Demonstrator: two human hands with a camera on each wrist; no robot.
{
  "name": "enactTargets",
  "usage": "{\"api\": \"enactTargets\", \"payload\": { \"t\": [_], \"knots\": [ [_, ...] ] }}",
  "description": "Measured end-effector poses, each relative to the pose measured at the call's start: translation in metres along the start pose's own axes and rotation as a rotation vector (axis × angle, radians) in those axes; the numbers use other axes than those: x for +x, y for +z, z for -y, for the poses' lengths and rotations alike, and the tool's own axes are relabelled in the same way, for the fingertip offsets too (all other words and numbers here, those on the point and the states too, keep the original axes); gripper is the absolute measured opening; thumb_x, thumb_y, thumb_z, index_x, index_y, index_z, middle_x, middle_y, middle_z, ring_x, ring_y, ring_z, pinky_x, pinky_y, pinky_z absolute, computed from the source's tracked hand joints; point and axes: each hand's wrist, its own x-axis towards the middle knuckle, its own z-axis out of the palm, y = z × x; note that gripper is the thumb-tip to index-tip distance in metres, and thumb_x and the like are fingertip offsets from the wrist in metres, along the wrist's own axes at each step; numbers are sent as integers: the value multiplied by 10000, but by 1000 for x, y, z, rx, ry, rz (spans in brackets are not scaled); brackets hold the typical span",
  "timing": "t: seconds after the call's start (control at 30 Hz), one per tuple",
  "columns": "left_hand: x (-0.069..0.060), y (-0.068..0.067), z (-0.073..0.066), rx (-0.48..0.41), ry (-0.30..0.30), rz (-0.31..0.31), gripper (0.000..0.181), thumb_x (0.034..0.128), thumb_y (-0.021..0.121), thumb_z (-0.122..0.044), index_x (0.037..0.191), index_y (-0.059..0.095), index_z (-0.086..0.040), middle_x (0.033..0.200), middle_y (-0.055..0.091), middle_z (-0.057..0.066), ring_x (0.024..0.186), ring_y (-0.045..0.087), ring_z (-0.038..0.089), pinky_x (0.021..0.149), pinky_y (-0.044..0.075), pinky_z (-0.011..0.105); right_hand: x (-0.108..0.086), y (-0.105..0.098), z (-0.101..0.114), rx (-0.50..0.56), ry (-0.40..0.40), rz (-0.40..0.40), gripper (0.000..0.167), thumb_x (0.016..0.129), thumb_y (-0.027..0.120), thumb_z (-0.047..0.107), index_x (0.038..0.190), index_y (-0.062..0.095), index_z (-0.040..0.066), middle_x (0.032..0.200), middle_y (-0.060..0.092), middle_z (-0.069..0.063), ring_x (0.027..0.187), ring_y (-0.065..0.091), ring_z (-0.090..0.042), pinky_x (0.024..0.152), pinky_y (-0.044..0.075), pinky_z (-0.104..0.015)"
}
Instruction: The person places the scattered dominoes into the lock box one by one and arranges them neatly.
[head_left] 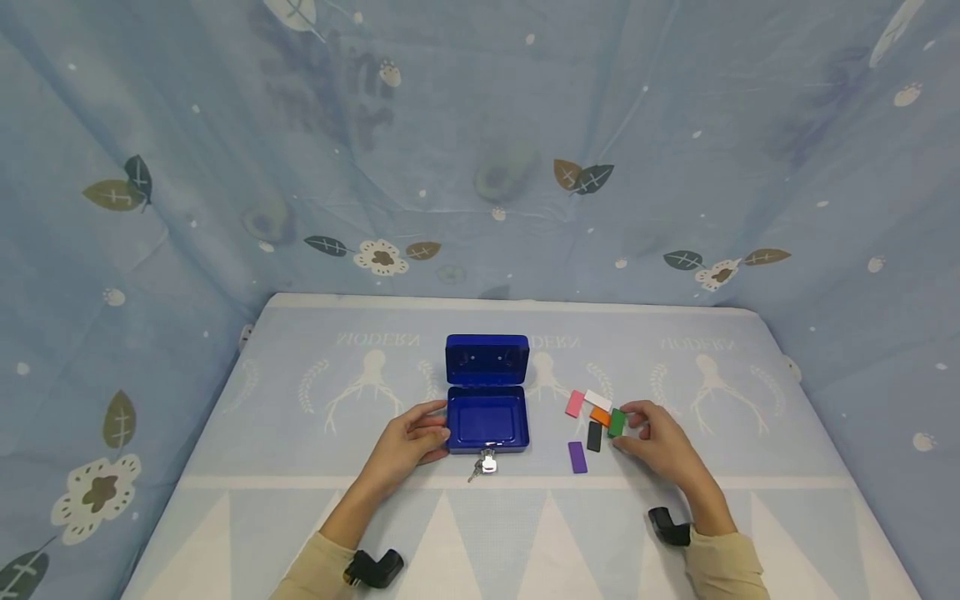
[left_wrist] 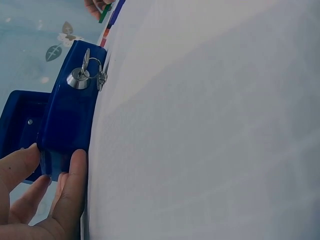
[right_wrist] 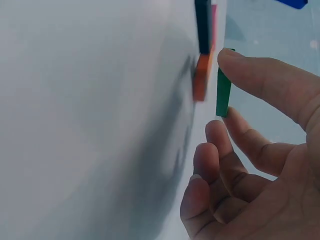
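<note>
Sleeves (head_left: pixel 315 571) cropped; left grip (head_left: pixel 405 442) spread against blue box (head_left: pixel 487 421); right grip (head_left: pixel 662 440) pinches green block (head_left: pixel 617 423), one end hidden.

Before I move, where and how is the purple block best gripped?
Probably pinch the purple block across its long sides, coming from above: it lies flat, narrower left to right, with space between it and the black block. The right hand holds the green block.

A pale blue fabric curtain (head_left: pixel 465 100), printed with green and brown leaves (head_left: pixel 596 179) and white flowers (head_left: pixel 100 493), hangs around a flat, pale blue surface (head_left: pixel 540 542) patterned with white antlered heads (head_left: pixel 373 367) and triangles (head_left: pixel 444 554).
</note>
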Motion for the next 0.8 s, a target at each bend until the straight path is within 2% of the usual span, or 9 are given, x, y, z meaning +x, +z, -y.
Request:
{"api": "enactTargets", "payload": {
  "t": [0.4,0.8],
  "knots": [
    [1,0,0,-7,-5,-4,543,929,674,18,1443,507,-36,1224,586,225,1076,631,283,855,598,420,14,12,28,38,-81,33,468,834,820,117,1229,594,9,1002,571,-106,864,506,-256,686,458,-318],
    [1,0,1,-17,-6,-4,541,925,671,28,1439,515,-36,1215,583,226,1058,634,264,852,598,421,22,28,57,108,-168,73,470,817,821,71,1222,594,-8,972,567,-124,782,479,-259,595,400,-258]
  ]
}}
